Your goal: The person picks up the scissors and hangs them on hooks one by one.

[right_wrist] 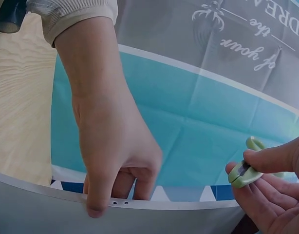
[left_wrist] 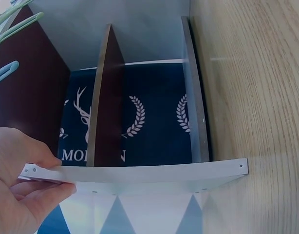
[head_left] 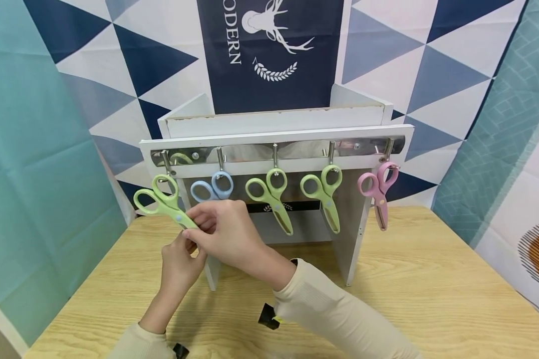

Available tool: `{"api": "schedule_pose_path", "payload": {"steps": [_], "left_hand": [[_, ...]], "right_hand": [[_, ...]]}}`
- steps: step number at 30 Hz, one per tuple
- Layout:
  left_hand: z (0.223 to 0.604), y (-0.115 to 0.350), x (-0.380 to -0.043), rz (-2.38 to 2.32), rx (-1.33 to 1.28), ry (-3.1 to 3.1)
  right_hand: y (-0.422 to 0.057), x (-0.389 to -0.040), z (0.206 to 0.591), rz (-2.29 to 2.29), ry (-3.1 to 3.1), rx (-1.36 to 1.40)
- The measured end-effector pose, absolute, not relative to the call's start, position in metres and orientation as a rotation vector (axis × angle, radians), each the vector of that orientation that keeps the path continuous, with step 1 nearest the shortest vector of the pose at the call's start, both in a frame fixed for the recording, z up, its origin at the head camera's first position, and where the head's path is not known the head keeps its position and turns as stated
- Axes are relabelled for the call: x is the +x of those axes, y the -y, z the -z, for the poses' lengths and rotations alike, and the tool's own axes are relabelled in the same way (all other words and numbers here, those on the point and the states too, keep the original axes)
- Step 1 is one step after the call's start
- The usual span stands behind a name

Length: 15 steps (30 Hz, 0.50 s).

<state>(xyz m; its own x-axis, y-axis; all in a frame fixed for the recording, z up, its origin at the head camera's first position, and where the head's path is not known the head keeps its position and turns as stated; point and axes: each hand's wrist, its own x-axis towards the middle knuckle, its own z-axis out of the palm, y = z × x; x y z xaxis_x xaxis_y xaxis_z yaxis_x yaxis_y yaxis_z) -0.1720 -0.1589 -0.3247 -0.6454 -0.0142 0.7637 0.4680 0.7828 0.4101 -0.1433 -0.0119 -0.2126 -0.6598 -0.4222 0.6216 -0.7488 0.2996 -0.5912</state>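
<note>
My right hand pinches the blade end of green scissors between thumb and fingers. Their handle loops point up, and one loop overlaps the tip of the leftmost hook. Below it, my left hand grips the edge of the white rack's side panel, thumb on one face and fingers on the other. From the right wrist, the scissors' green tip shows in my right hand. Blue scissors hang on the neighbouring hook, their blades hidden behind my right hand.
Farther right on the metal hook strip hang green scissors, another green pair and pink scissors. The white rack stands on a wooden table, with a patterned cloth behind and teal cloth at left.
</note>
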Motion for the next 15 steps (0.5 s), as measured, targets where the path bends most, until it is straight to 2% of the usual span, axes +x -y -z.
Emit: {"api": "schedule_pose_path", "payload": {"steps": [15], "left_hand": [[0.323,0.156,-0.170,0.845,-0.263,2.231]], "right_hand": [[0.013,-0.146,0.223,-1.322,2.286,0.998]]}}
